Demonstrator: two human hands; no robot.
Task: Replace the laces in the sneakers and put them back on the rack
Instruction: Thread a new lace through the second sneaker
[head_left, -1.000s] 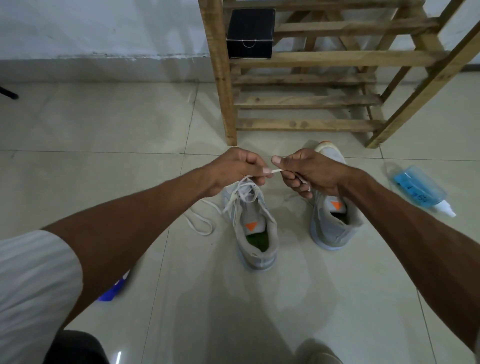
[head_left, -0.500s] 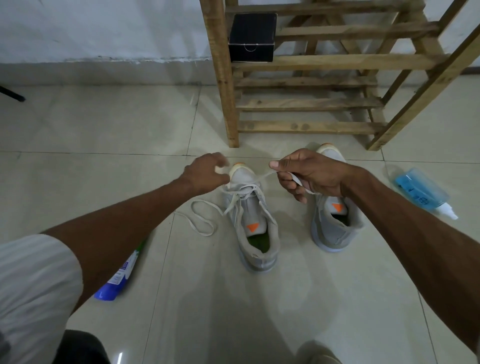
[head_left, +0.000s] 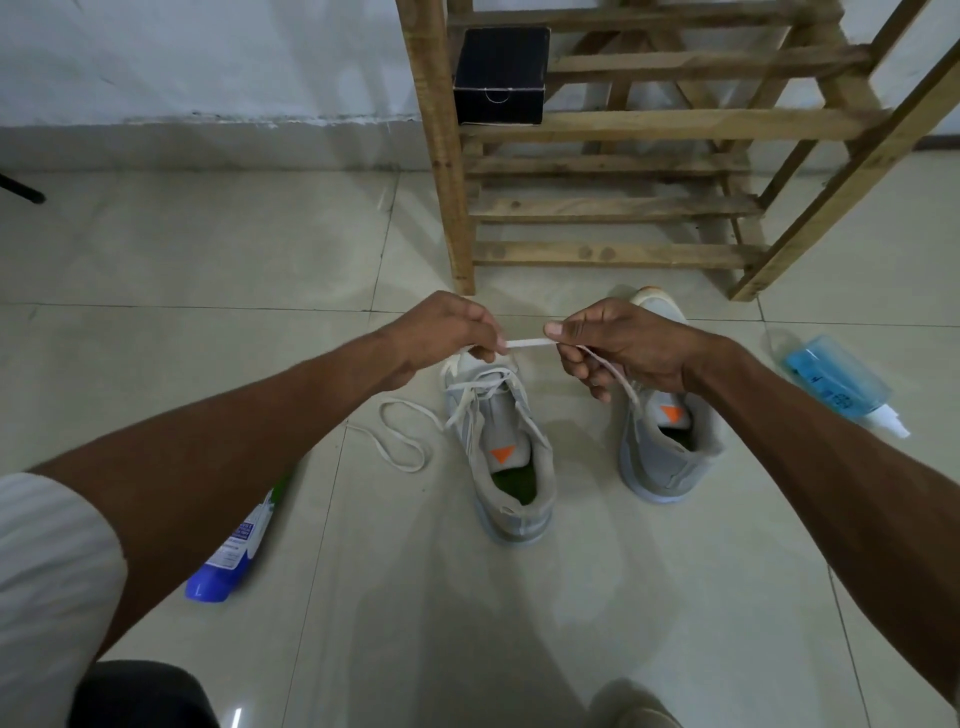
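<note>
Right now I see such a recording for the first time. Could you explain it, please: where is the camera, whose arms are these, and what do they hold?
There is no machine here. A person wears one camera on the head, so you look down along their two arms. The left hand and the right hand each pinch a white lace, stretched between them. On the tiled floor stand a loosely laced grey sneaker and a second sneaker below the right hand. Behind them is a wooden rack with a black box on a shelf. A blue bottle lies at the right, a blue-and-white bottle at the left.
</note>
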